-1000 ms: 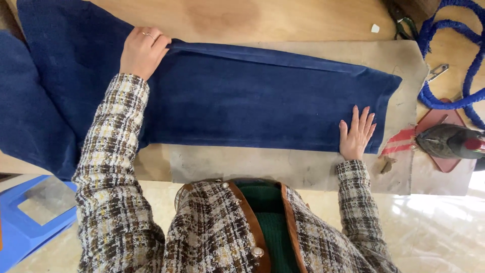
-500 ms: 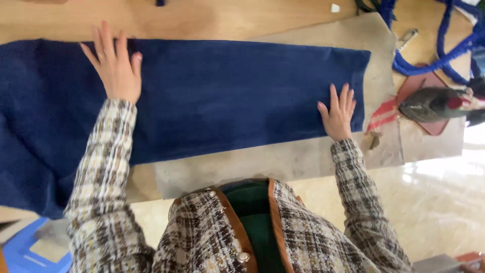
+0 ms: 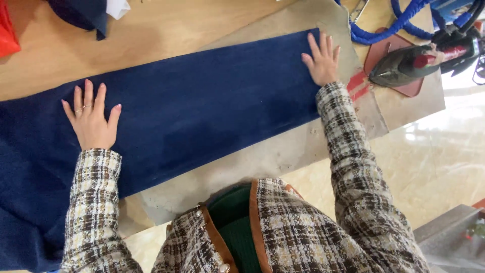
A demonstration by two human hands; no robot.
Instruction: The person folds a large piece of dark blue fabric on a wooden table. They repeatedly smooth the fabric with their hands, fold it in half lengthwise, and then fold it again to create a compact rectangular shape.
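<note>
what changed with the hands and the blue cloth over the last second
The left hand let go of the folded-over edge it pinched at the far side and now lies flat, fingers spread, on the navy cloth. The fold is gone and the cloth lies smooth in one layer. The right hand stayed flat at the cloth's right end, and the iron stayed on its red mat.

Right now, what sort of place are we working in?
Probably a garment pressing or tailoring workshop: navy fabric lies flat on a padded pressing board, and a steam iron with a blue hose rests alongside.
</note>
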